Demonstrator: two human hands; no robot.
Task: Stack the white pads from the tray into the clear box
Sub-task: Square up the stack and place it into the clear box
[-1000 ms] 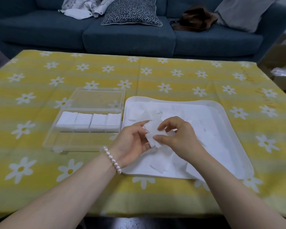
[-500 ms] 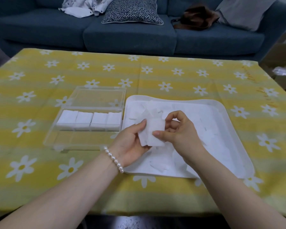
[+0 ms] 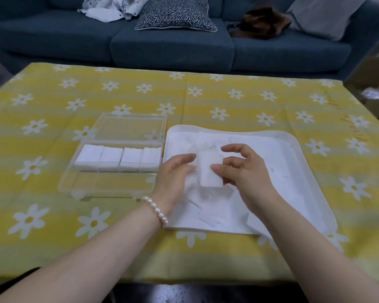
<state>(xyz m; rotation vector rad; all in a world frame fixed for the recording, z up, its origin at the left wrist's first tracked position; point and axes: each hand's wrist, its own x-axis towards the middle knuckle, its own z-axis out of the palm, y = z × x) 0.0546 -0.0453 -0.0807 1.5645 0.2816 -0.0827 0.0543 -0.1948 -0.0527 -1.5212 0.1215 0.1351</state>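
Above the white tray (image 3: 311,171) I hold a small stack of white pads (image 3: 208,171) between both hands. My right hand (image 3: 245,173) pinches the stack with its thumb on the front face and its fingers curled behind. My left hand (image 3: 173,180) cups the stack's left side, fingers hidden behind it. Loose white pads (image 3: 271,154) cover the tray floor. To the left lies the open clear box (image 3: 109,184), with several pad stacks (image 3: 118,155) in a row along its middle.
A yellow tablecloth with white daisies (image 3: 206,101) covers the table. Behind it stands a blue sofa (image 3: 171,47) with a patterned cushion, clothes and a brown bag. A pearl bracelet (image 3: 157,209) circles my left wrist. The box's near compartment holds nothing.
The pads in my hands have been squared into a neat upright stack. Both hands have lifted slightly and shifted a little away from me over the tray.
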